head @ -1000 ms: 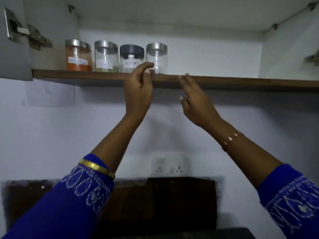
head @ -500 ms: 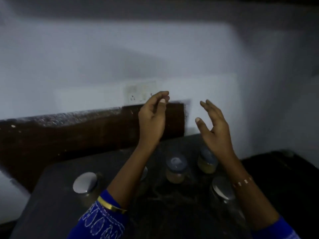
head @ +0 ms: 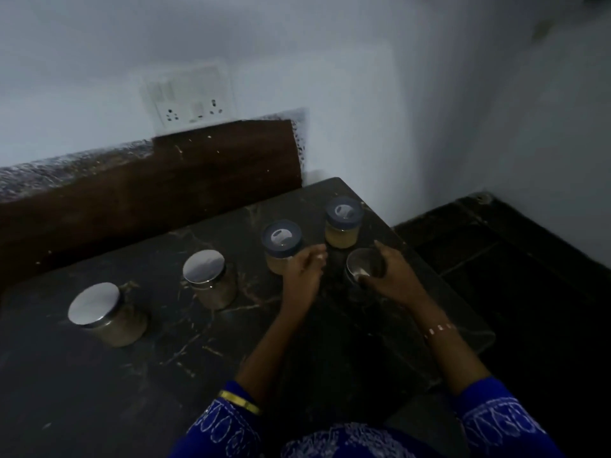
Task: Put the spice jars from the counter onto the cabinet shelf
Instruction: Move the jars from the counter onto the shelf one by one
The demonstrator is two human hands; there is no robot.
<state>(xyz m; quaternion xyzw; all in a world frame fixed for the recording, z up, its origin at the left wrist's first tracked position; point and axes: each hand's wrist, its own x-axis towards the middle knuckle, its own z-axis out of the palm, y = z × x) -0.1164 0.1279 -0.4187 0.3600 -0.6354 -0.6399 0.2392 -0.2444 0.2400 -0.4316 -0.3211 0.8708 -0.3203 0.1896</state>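
Gripping a steel-lidded jar (head: 363, 266) near the counter's (head: 99, 391) 3 o'clock edge, right hand (head: 393, 279) curls around it. Left hand (head: 302, 279) loosely open, touching a blue-lidded jar (head: 281, 241). Another blue-lidded one (head: 342, 221) at 1 o'clock; two steel-lidded (head: 206, 277) (head: 99, 310) toward 9, bare counter at 7.

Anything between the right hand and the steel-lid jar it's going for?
Nothing visible. The right hand is already at the steel-lid jar, fingers curling around it. The left hand sits beside it, next to a blue-lid jar.
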